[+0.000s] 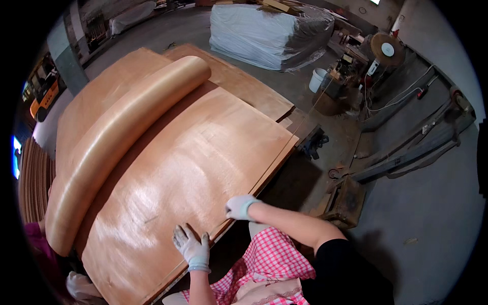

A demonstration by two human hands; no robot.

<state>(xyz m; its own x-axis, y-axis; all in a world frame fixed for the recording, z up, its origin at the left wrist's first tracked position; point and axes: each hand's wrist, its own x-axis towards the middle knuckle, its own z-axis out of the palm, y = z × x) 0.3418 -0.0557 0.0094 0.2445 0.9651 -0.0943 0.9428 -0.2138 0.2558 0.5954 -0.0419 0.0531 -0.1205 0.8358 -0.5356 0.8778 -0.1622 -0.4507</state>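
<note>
A broad, shiny reddish-brown wood veneer sheet (173, 168) lies over a low stack in front of me. Its far left part is wound into a thick, pale roll (127, 117). My left hand (192, 248), in a white glove with dirty fingertips, rests open on the sheet near its front edge, fingers spread. Further right, my right hand (241, 207), also gloved, is closed at that same edge. Its fingertips are hidden, so what they grip cannot be made out.
At the lower left, a co-worker's purple sleeve (36, 239) shows beside the roll. More boards (254, 91) lie beyond the sheet. Behind them stands a plastic-wrapped stack (254, 35). A white bucket (318, 80) and machinery (406, 160) are on the right.
</note>
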